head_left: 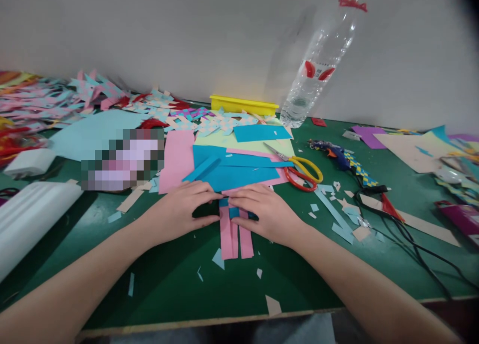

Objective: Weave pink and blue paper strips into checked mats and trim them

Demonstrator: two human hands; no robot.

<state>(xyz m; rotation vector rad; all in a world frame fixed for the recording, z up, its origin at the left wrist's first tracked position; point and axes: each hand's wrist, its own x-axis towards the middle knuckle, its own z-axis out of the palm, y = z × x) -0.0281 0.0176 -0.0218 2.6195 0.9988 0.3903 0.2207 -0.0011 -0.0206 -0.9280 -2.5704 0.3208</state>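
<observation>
My left hand and right hand are half-curled, fingertips touching the interlaced pink and blue paper strips between them on the green counter; whether either pinches, I can't tell.

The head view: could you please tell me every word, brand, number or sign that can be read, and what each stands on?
No text can be read with certainty.
Clear bottle: its label bears red shapes and small print, too blurred to read.
Pixelated object: masked, so nothing on it can be read.
</observation>
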